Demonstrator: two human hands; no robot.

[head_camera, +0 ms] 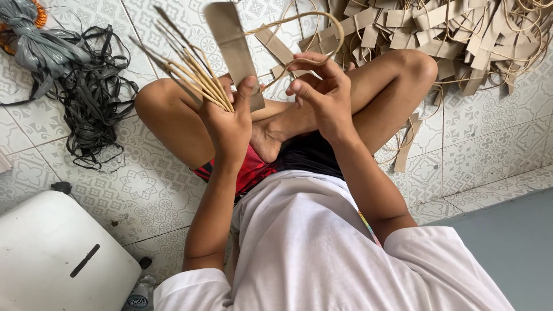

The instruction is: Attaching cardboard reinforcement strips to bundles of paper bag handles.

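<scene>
The person sat cross-legged on the tiled floor [167,190], and the work looked to be at the stage of bending one cane around before joining it to a flat strip. The left hand [227,118] was closed in a grip, thumb pressed against a brown flat strip [233,49] that stood upright, with a fan of thin cane sticks [187,72] clamped in the same fist. About eight sticks could be counted, though they overlapped too much to be sure. The right hand [322,92] pinched one curved cane [328,37] between thumb and fingertips; the cane arched up and over from the strip to that hand.

By the look of it, the next move called for steady tension on the loop – cane of that kind would likely spring back if the pinch slackened – while the left thumb held the strip from slipping.

Beyond the knees lay one large heap of cut strips [438,29], far too many to count, tangled with loose cane. To the left sat one bundle of dark plastic banding [92,92] and, nearer – at the lower corner – one white container [52,253].
</scene>
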